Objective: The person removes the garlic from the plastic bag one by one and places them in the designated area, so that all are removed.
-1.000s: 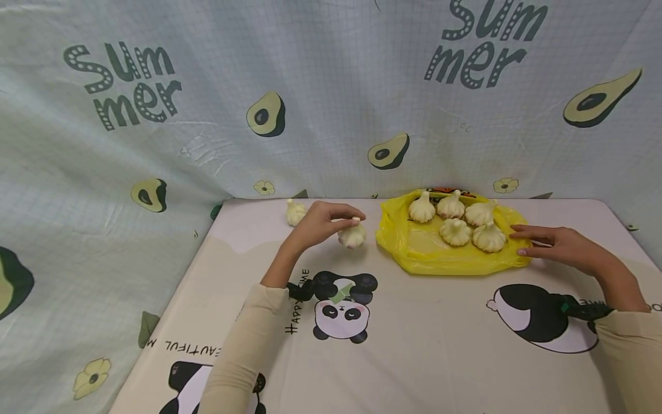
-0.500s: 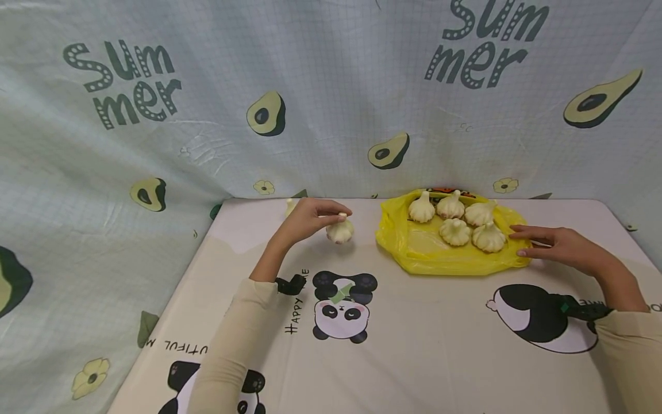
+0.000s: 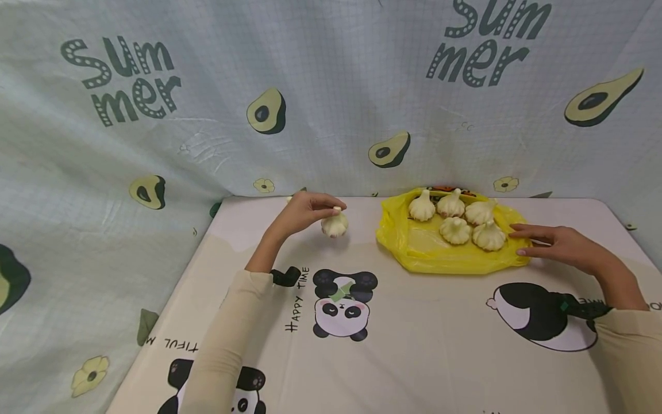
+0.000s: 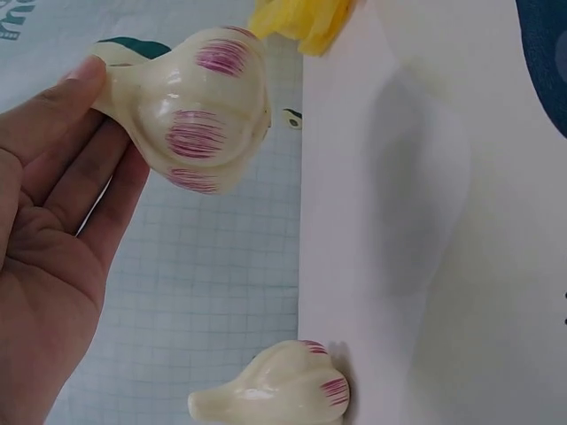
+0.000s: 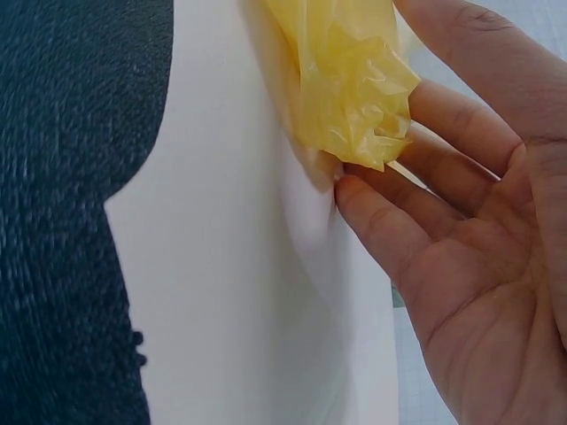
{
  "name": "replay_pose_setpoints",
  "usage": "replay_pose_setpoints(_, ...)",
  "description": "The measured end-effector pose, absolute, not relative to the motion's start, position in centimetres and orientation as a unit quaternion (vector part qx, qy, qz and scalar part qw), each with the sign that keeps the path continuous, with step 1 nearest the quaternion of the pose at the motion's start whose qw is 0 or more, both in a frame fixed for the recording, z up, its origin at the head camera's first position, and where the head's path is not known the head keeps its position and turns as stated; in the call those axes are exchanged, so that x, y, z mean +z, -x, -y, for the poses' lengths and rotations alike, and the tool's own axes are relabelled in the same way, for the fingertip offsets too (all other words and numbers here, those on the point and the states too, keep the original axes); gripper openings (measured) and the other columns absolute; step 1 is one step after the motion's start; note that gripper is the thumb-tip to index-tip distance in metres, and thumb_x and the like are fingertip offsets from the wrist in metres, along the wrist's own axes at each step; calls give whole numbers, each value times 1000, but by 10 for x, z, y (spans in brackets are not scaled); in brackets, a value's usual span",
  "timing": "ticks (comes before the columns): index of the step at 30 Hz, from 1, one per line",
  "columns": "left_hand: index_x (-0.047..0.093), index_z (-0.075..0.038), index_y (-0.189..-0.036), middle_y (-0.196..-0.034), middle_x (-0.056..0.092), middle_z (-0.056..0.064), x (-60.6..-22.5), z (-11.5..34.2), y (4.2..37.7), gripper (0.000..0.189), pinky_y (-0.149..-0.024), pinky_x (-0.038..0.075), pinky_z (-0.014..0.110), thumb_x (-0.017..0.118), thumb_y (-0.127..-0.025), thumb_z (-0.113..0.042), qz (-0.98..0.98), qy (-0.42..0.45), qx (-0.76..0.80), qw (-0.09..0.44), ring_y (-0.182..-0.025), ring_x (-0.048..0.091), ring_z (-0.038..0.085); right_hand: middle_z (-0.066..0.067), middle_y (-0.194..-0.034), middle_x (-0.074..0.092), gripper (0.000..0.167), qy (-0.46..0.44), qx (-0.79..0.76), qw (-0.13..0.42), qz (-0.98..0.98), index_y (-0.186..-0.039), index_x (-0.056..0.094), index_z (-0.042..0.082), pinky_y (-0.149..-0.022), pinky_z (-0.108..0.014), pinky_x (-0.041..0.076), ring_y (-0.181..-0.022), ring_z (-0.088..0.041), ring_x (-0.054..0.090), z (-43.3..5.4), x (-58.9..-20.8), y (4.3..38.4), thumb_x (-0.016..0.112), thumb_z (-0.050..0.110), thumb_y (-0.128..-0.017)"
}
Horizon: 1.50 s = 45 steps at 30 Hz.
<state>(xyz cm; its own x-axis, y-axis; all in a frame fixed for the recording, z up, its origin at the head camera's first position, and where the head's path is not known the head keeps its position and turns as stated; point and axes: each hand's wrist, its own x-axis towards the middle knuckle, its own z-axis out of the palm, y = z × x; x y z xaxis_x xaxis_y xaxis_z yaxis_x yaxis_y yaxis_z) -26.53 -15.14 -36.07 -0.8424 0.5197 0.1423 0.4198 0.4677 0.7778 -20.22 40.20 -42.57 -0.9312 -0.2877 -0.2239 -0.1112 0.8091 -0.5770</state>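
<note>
The left hand (image 3: 305, 213) is pinching a garlic bulb (image 3: 335, 226) by its neck, between thumb and fingers, and is holding it above the bench (image 3: 414, 339), left of the yellow bag (image 3: 445, 263); a second bulb (image 4: 288, 390) is lying near the bench's far edge, almost hidden behind that hand in the head view. The right hand (image 3: 576, 247) is resting against the bag's right edge, its fingers extending loosely and the grip standing fairly wide; five bulbs (image 3: 455, 231) are sitting together on the bag.
</note>
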Motion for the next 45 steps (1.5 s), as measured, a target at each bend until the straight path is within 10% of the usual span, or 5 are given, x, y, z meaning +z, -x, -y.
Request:
replay_pose_setpoints(22, 77, -8, -116, -114, 75, 7, -369, 158, 286, 20, -99, 54, 40, 68, -99, -14, -856, -275, 434, 64, -112, 69, 21, -30, -156, 36, 61, 110, -284, 154, -940, -143, 57, 3, -100, -65, 45, -138, -59, 34, -400, -424, 202, 70, 40, -97)
replay_pose_setpoints(29, 77, -7, -116, -114, 75, 8, -371, 160, 291, 20, -100, 53, 40, 68, -99, -14, -858, -277, 428, 70, -114, 68, 23, -28, -156, 39, 59, 113, -283, 149, -941, -141, 60, 5, -93, -42, 51, -138, -57, 36, -402, -423, 202, 72, 40, -95)
replay_pose_setpoints(36, 77, -8, -117, -117, 75, 6, -374, 164, 298, 21, -99, 54, 37, 68, -99, -16, -861, -288, 412, 72, -115, 68, 21, -30, -157, 36, 62, 114, -296, 152, -936, -142, 58, 2, -101, -70, 41, -139, -60, 31, -401, -425, 201, 72, 39, -95)
replay_pose_setpoints(45, 77, -9, -117, -118, 74, 7, -377, 172, 305, 21, -99, 54, 36, 68, -99, -16, -862, -289, 410, 67, -115, 68, 21, -31, -156, 36, 62, 113, -282, 149, -941, -142, 58, 2, -101, -72, 39, -139, -60, 31, -401, -428, 202, 72, 39, -95)
